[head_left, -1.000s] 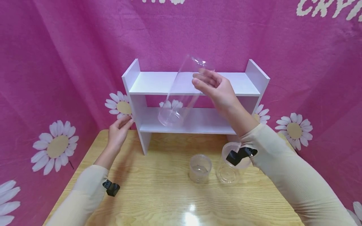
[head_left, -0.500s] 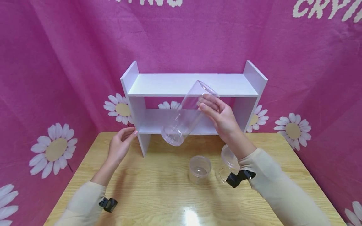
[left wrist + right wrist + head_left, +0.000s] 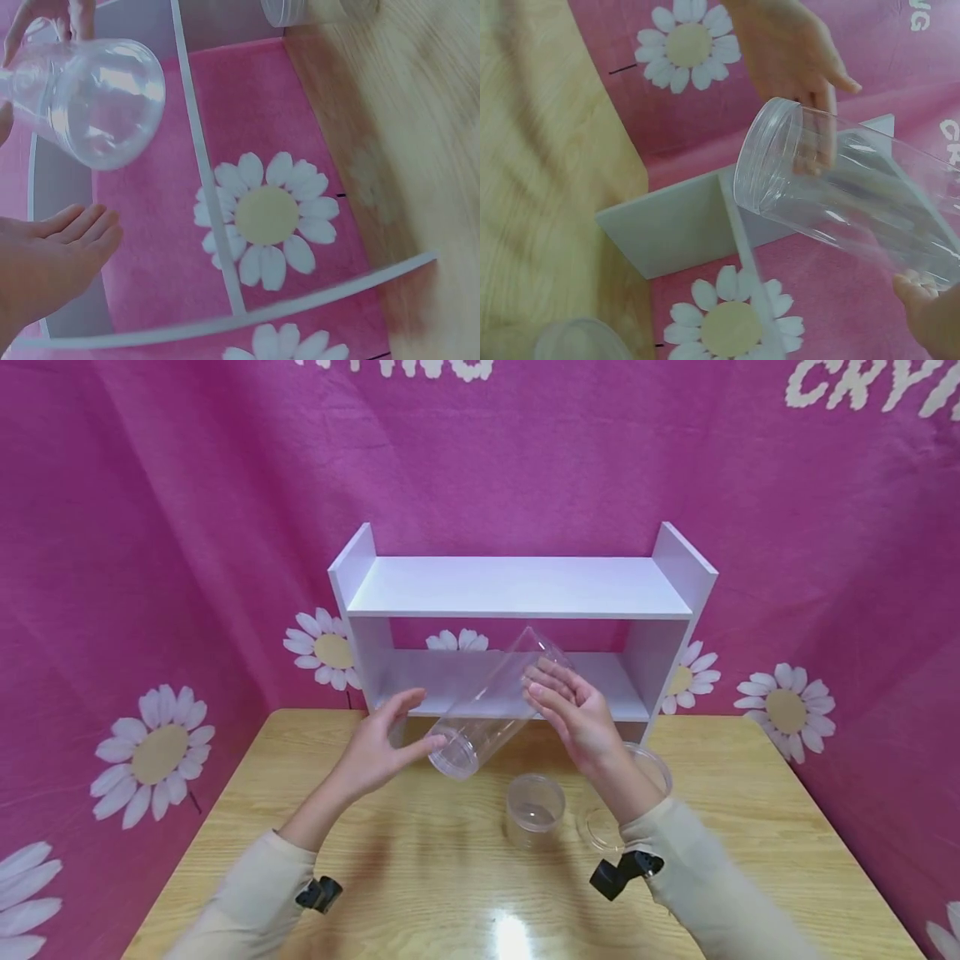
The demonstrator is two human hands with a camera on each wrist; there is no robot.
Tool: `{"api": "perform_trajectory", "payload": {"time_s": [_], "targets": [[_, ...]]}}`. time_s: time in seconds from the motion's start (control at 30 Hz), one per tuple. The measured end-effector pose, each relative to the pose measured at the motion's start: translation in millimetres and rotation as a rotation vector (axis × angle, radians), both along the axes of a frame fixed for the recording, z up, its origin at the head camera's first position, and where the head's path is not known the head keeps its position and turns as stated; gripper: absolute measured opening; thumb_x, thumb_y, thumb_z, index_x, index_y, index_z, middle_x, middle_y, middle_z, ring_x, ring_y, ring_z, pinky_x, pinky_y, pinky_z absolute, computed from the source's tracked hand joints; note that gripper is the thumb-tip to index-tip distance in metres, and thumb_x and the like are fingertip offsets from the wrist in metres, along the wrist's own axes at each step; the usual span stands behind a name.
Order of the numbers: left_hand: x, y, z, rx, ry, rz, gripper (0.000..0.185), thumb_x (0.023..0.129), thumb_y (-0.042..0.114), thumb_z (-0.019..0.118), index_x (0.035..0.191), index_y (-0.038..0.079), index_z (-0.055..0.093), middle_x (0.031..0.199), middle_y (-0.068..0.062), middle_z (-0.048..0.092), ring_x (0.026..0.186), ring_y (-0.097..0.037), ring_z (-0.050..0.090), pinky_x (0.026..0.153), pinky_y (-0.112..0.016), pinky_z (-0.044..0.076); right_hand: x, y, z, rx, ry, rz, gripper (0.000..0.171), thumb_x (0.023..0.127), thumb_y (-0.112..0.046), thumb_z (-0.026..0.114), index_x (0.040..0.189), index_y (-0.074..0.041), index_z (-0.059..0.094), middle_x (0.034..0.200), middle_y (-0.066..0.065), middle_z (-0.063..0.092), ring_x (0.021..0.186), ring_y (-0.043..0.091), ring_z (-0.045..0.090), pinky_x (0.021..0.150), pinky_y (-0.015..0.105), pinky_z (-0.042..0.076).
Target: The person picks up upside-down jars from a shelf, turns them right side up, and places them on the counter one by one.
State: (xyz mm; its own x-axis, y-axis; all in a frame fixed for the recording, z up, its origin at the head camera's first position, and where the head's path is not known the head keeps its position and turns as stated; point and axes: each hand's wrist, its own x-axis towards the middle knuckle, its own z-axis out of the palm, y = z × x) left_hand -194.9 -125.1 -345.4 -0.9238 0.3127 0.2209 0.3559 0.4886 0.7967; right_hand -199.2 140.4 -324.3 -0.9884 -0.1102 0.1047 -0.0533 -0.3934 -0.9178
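A tall clear plastic jar (image 3: 487,702) is held in the air before the white shelf, tilted with its ridged end down to the left. My right hand (image 3: 581,714) grips it near its upper end, fingers around the far side. In the right wrist view the jar (image 3: 855,184) crosses in front of the other hand. My left hand (image 3: 378,743) is spread, thumb and fingers apart, right at the jar's lower end. The left wrist view shows that hand (image 3: 64,247) with extended fingers beside the jar's round end.
A white two-level shelf (image 3: 517,587) stands at the back of the wooden table (image 3: 420,877). A short clear jar (image 3: 535,822) stands in front of it. Another clear jar (image 3: 600,831) is partly hidden behind my right forearm. A pink cloth with daisies (image 3: 495,460) hangs behind.
My right hand has lowered the tall jar from the top shelf's height toward the table. My left hand has left the shelf's left side, moving right to the jar's lower end.
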Motion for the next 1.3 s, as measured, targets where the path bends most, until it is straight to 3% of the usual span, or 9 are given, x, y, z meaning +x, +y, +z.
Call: {"api": "perform_trajectory", "payload": {"time_s": [0.2, 0.53, 0.77, 0.9, 1.03, 1.1, 1.13, 1.27, 1.3], "targets": [[0.5, 14.3, 0.6, -0.124, 0.055, -0.026, 0.086, 0.077, 0.037, 0.079, 0.146, 0.008, 0.037, 0.149, -0.013, 0.045, 0.138, -0.033, 0.042, 0.113, -0.054, 0.037, -0.1, -3.7, -11.4, -0.052, -0.022, 0.002, 0.058, 0.091, 0.005, 0.049, 0.144, 0.009, 0.026, 0.113, 0.000, 0.062, 0.104, 0.007, 0.066, 0.108, 0.030, 0.045], [0.1, 24.1, -4.6, -0.208, 0.107, -0.053, 0.091, 0.073, 0.041, 0.081, 0.144, 0.003, 0.038, 0.145, -0.016, 0.049, 0.134, -0.034, 0.046, 0.111, -0.052, 0.040, 2.4, -10.0, -28.4, -0.125, -0.041, -0.011, 0.040, 0.090, 0.005, 0.047, 0.130, 0.001, 0.039, 0.108, -0.002, 0.065, 0.103, 0.009, 0.066, 0.100, 0.024, 0.051], [1.1, 26.1, -8.1, -0.231, 0.207, -0.043, 0.075, 0.073, 0.035, 0.082, 0.131, -0.001, 0.052, 0.123, -0.015, 0.066, 0.110, -0.028, 0.063, 0.096, -0.044, 0.053, 3.3, -11.2, -36.9, -0.164, -0.005, 0.018, 0.054, 0.090, 0.002, 0.055, 0.139, 0.003, 0.032, 0.116, -0.002, 0.065, 0.113, 0.010, 0.063, 0.108, 0.028, 0.045], [3.2, 25.5, -7.0, -0.277, 0.255, -0.029, 0.072, 0.074, 0.033, 0.081, 0.130, -0.001, 0.053, 0.122, -0.015, 0.067, 0.110, -0.029, 0.064, 0.096, -0.044, 0.053, 4.8, -9.0, -40.5, -0.149, 0.009, 0.047, 0.061, 0.090, 0.000, 0.059, 0.142, 0.003, 0.027, 0.123, 0.000, 0.063, 0.115, 0.009, 0.062, 0.108, 0.026, 0.044], [4.9, 22.7, -3.4, -0.342, 0.279, -0.019, 0.073, 0.074, 0.034, 0.082, 0.132, 0.001, 0.053, 0.126, -0.014, 0.065, 0.115, -0.030, 0.062, 0.100, -0.046, 0.051, 3.7, -1.0, -36.8, -0.031, 0.045, 0.042, 0.074, 0.088, 0.004, 0.060, 0.149, 0.002, 0.020, 0.147, 0.012, 0.046, 0.126, 0.010, 0.054, 0.109, 0.021, 0.042], [5.3, 21.2, -1.0, -0.381, 0.305, -0.019, 0.074, 0.073, 0.034, 0.082, 0.133, 0.001, 0.052, 0.127, -0.014, 0.064, 0.099, -0.029, 0.066, 0.100, -0.046, 0.051, 2.5, 4.8, -31.6, 0.080, 0.088, 0.018, 0.079, 0.085, 0.005, 0.063, 0.151, -0.002, 0.020, 0.154, 0.015, 0.035, 0.135, 0.013, 0.046, 0.111, 0.020, 0.038], [5.4, 20.6, -0.1, -0.404, 0.335, -0.017, 0.075, 0.072, 0.034, 0.082, 0.132, 0.001, 0.052, 0.127, -0.014, 0.064, 0.099, -0.029, 0.066, 0.100, -0.046, 0.051, 1.7, 7.8, -28.8, 0.151, 0.124, 0.006, 0.081, 0.083, 0.006, 0.065, 0.151, -0.003, 0.021, 0.155, 0.015, 0.032, 0.138, 0.016, 0.041, 0.114, 0.021, 0.036], [4.9, 19.4, 1.6, -0.506, 0.492, -0.026, 0.076, 0.068, 0.034, 0.086, 0.127, -0.003, 0.054, 0.121, -0.017, 0.066, 0.094, -0.028, 0.067, 0.096, -0.043, 0.054, -0.8, 15.0, -16.9, 0.626, 0.361, -0.089, 0.090, 0.073, -0.009, 0.083, 0.148, -0.012, 0.033, 0.153, 0.008, 0.040, 0.143, 0.022, 0.035, 0.121, 0.035, 0.029], [4.9, 19.5, 1.8, -0.530, 0.539, -0.025, 0.076, 0.067, 0.034, 0.087, 0.125, -0.003, 0.055, 0.118, -0.017, 0.067, 0.102, -0.028, 0.065, 0.095, -0.042, 0.054, -1.0, 15.1, -14.0, 0.756, 0.431, -0.114, 0.093, 0.070, -0.015, 0.086, 0.147, -0.013, 0.036, 0.151, 0.007, 0.043, 0.142, 0.023, 0.037, 0.120, 0.040, 0.030]]}}
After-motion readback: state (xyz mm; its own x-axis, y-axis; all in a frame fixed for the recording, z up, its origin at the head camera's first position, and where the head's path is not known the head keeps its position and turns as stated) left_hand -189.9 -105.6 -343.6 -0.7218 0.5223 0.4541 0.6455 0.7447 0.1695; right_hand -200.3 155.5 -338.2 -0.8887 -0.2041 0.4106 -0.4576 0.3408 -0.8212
